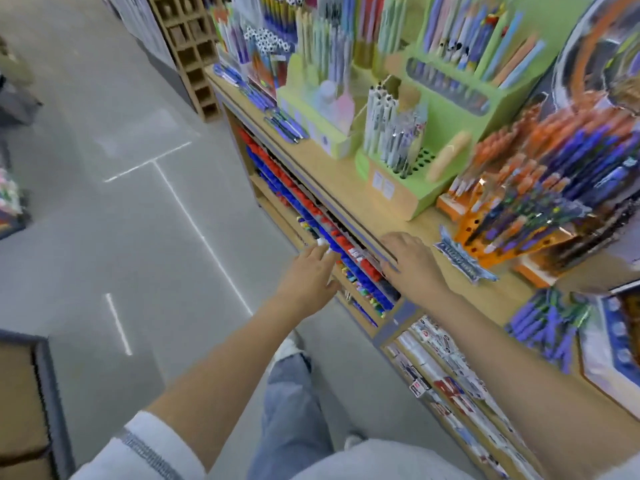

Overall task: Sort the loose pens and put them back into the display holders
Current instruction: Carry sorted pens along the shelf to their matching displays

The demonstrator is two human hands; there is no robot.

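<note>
My left hand (310,271) reaches toward the lower shelf tray of red and blue pens (311,216); motion blur hides whether its fingertips hold a white-tipped pen. Palm down, my right hand (412,259) rests on the wooden counter's front edge (349,216) with fingers spread and nothing in it. Loose purple pens (550,323) lie in a heap on the counter to the right. More loose purple pens (287,126) lie farther back. A green holder (398,188) with open holes holds white pens. An orange holder (485,233) is packed with orange and blue pens.
Tall green display stands (460,98) full of pastel pens fill the back of the counter. Below the counter at right are boxed packets (446,382). A wooden cubby shelf (194,60) stands farther down the grey-floored aisle (138,202). A dark-framed crate (31,403) sits at lower left.
</note>
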